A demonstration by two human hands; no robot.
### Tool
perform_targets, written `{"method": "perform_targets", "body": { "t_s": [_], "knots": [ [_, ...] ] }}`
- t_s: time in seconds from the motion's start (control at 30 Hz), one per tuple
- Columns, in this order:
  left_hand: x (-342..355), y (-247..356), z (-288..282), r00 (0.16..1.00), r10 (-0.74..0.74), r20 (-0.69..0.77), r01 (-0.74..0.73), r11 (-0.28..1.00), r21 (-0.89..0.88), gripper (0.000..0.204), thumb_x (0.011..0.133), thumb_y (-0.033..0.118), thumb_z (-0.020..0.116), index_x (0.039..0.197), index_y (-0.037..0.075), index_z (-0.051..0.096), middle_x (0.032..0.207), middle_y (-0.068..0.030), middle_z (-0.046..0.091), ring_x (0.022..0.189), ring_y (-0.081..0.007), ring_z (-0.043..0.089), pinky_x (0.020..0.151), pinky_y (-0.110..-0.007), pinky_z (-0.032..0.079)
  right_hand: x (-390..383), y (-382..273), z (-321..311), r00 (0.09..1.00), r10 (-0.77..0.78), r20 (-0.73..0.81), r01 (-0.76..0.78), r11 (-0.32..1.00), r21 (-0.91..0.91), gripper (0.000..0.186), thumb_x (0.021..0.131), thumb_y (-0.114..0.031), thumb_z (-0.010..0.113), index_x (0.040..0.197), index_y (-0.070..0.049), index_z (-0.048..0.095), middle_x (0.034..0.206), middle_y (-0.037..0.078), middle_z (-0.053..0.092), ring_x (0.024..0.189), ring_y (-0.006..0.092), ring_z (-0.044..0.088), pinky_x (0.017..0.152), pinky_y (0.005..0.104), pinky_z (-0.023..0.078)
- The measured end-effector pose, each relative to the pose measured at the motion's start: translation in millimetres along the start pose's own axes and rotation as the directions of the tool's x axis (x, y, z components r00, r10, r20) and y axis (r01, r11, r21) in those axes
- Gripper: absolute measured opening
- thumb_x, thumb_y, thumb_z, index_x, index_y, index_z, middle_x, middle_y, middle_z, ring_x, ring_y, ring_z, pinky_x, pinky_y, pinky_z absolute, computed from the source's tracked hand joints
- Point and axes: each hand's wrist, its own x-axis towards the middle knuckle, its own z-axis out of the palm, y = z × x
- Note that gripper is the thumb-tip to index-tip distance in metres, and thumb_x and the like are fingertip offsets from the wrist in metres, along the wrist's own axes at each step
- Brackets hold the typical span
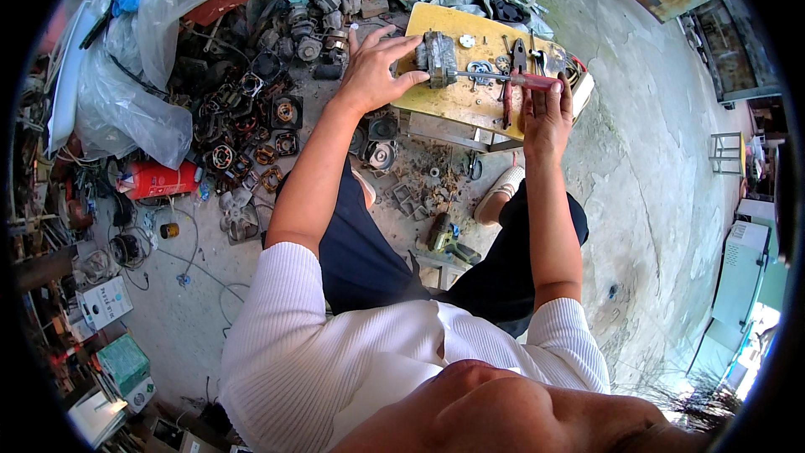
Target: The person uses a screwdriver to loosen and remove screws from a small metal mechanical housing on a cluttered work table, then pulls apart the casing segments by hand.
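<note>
My left hand (pixel 381 67) grips the left end of a grey metal motor part (pixel 437 57) with thumb and index finger, the other fingers raised apart. My right hand (pixel 546 113) is closed on the red handle of a screwdriver (pixel 537 81), whose long shaft runs left to that part. Both are over a worn yellow board on a low stand (pixel 453 20). On it lie pliers (pixel 518 57), a small white round piece (pixel 466 40) and a cluster of small metal pieces (pixel 480 71).
Motor parts (pixel 251 117) heap on the floor at left, with clear plastic sheeting (pixel 151 50) and a red container (pixel 159 179). A cordless drill (pixel 444 235) sits below the board on a small stool (pixel 436 267). At right are concrete floor (pixel 646 184), a metal stool (pixel 726 151) and light-green cabinets (pixel 736 277).
</note>
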Motion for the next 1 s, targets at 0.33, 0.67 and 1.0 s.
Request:
{"method": "perform_targets", "body": {
  "t_s": [0.33,0.67,1.0],
  "knots": [
    [-0.6,-0.9,1.1,1.0,-0.007,0.002,0.007,1.0,0.009,0.062,0.075,0.052,0.075,0.127,0.02,0.064,0.131,-0.0017,0.061,0.135,-0.0266,0.041,0.114,-0.065,0.004,5.7,6.1,-6.8,0.994,-0.077,0.078,0.075,0.997,0.032,0.036,0.099,-0.017,0.057,0.134,-0.013,0.047,0.119,0.006,0.058,0.11,0.0175,0.06,0.093,0.0322,0.048],
    [0.0,-0.3,0.3,1.0,0.001,0.003,-0.001,1.0,0.016,0.062,0.076,0.052,0.074,0.127,0.02,0.064,0.131,-0.0014,0.061,0.136,-0.0257,0.04,0.114,-0.065,0.003,10.8,13.3,-16.6,0.998,-0.036,0.055,0.035,0.999,0.029,0.037,0.098,-0.015,0.059,0.133,-0.015,0.046,0.124,0.007,0.057,0.113,0.0173,0.059,0.093,0.0312,0.045],
    [-0.7,0.3,0.0,1.0,-0.004,0.002,0.004,1.0,0.025,0.061,0.076,0.051,0.075,0.128,0.021,0.064,0.131,-0.0014,0.061,0.135,-0.0256,0.04,0.114,-0.066,0.004,4.1,2.2,-4.9,0.998,0.017,0.064,-0.022,0.997,0.076,0.041,0.099,-0.016,0.057,0.137,-0.015,0.044,0.124,0.006,0.056,0.114,0.0186,0.057,0.095,0.0338,0.045]
  ]
}}
